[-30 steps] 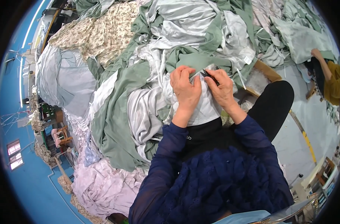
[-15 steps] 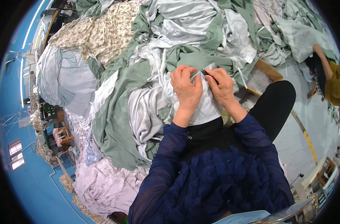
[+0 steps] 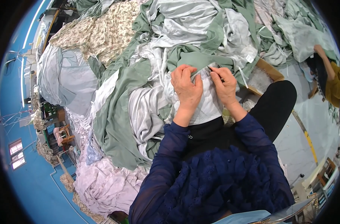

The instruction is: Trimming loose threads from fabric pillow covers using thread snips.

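A white piece of fabric (image 3: 206,108) lies over my lap, and its upper edge is gathered up between my hands. My left hand (image 3: 186,84) is closed on this fabric, thumb and fingers pinching its edge. Just to the right, my right hand (image 3: 225,85) is closed around a small dark tool, whose thin tip (image 3: 211,68) shows beyond the fingers at the cloth's upper edge. Most of the tool is hidden in the hand, so its exact kind cannot be made out. Green fabric (image 3: 200,59) bunches directly beyond both hands.
Heaped green and white cloth surrounds me, with a floral sheet (image 3: 106,30) at the far left and pale pink fabric (image 3: 106,186) at the near left. A cardboard box (image 3: 269,72) stands to the right. Another person's arm (image 3: 324,61) reaches into cloth at the far right.
My right hand has shifted slightly right, away from my left hand, taking the small dark tool with it. My left hand stays in nearly the same place on the fabric.
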A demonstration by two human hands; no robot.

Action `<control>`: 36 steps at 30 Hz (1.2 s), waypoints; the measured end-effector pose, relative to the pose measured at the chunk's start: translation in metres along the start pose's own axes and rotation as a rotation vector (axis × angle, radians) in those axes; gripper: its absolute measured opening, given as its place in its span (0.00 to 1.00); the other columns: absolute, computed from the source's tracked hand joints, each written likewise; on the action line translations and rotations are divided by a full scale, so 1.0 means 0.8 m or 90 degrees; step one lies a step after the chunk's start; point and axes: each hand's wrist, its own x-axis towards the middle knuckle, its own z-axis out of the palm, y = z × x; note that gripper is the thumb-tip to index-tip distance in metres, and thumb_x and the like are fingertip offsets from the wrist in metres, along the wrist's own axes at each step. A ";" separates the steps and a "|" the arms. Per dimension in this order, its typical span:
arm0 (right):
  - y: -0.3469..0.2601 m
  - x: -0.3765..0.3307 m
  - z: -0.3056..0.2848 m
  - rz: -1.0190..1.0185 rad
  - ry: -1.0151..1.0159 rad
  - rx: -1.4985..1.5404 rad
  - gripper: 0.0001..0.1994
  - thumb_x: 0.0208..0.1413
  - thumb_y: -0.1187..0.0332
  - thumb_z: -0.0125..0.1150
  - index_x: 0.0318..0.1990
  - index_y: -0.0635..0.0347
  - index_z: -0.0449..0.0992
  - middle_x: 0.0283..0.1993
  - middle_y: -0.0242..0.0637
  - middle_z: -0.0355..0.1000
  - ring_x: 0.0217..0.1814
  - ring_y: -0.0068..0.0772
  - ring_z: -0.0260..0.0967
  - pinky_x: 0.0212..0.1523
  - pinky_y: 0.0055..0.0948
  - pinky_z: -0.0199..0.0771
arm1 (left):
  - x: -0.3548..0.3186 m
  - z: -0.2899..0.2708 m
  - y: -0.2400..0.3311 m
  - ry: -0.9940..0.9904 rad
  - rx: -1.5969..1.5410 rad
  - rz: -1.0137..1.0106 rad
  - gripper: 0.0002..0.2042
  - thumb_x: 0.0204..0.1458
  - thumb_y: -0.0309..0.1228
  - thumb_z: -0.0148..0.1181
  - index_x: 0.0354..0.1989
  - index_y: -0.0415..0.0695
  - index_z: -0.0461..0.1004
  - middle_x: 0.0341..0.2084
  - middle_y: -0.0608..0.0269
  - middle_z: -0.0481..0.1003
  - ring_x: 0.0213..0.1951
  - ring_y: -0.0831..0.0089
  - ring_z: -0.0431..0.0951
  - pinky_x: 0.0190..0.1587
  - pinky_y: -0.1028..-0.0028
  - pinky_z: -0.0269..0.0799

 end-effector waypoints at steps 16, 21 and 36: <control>-0.006 0.032 -0.017 0.026 -0.154 -0.020 0.18 0.51 0.74 0.66 0.52 0.60 0.75 0.39 0.30 0.71 0.35 0.20 0.64 0.37 0.19 0.66 | -0.003 -0.012 0.022 -0.099 0.134 -0.028 0.14 0.37 0.27 0.68 0.32 0.45 0.69 0.37 0.60 0.71 0.44 0.56 0.69 0.44 0.59 0.62; 0.017 0.071 -0.019 0.087 -0.353 -0.001 0.11 0.48 0.75 0.66 0.41 0.62 0.75 0.32 0.28 0.71 0.31 0.20 0.63 0.34 0.21 0.65 | 0.000 -0.015 0.028 -0.110 0.130 -0.046 0.13 0.38 0.26 0.67 0.32 0.45 0.69 0.30 0.63 0.71 0.38 0.58 0.71 0.41 0.60 0.62; 0.015 0.002 -0.016 0.076 -0.171 0.075 0.09 0.45 0.76 0.67 0.33 0.64 0.73 0.27 0.33 0.68 0.26 0.22 0.63 0.28 0.24 0.64 | -0.025 -0.014 0.008 -0.010 -0.015 0.048 0.10 0.34 0.16 0.58 0.24 0.43 0.66 0.23 0.58 0.66 0.29 0.55 0.69 0.32 0.60 0.64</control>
